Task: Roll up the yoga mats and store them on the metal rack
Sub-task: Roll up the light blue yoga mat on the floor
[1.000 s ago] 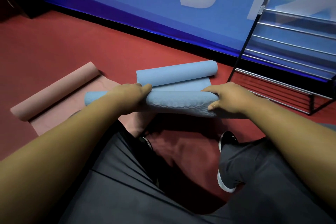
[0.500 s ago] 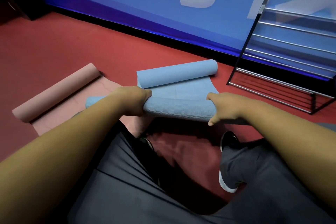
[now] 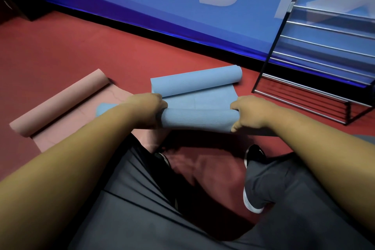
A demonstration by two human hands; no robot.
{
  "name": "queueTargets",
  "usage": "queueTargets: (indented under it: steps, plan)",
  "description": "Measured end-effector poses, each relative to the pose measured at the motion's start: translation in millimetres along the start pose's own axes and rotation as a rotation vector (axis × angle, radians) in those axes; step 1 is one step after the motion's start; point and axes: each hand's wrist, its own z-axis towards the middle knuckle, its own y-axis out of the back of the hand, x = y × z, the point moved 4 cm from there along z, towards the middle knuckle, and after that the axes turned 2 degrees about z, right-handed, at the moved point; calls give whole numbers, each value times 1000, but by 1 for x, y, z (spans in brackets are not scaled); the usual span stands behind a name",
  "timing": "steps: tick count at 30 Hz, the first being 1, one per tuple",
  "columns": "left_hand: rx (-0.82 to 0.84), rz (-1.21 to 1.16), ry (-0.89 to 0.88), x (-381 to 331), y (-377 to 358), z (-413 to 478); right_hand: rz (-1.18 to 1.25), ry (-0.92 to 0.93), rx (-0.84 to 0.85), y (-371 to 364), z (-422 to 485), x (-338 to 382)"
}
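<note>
Both hands, left (image 3: 147,110) and right (image 3: 250,113), have fingers clamped on the ribbed blue mat (image 3: 199,119), a half-rolled cylinder on the red floor (image 3: 81,50). At 9 o'clock lies a smooth pink mat (image 3: 58,101); at 2 o'clock stands the wire rack (image 3: 316,79).

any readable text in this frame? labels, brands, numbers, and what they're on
No text can be read.
Blue wall banner: large white shapes, probably characters, cut off by the top edge; unreadable.
Blue yoga mat, pink yoga mat, metal rack: no print visible.
Shoe: no legible marking.
</note>
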Motion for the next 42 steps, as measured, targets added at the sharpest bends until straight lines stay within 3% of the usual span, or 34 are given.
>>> queueTargets:
  steps: [3,17,21,29,35,42]
  plan:
    - [-7,39,12,-6,1,3,40,1,-29,6,-2,0]
    - [59,54,90,-14,-1,12,125,-7,135,2,-12,7]
    - [90,-43,93,-18,-3,14,47,-65,90,-7,-8,9]
    - [60,-191,52,-5,-7,14,50,-3,-13,-1,-1,6]
    - [-40,-90,38,-2,0,15,-16,-20,-52,9,-1,7]
    - [36,-35,12,-8,-8,15,21,-43,-11,11,-4,8]
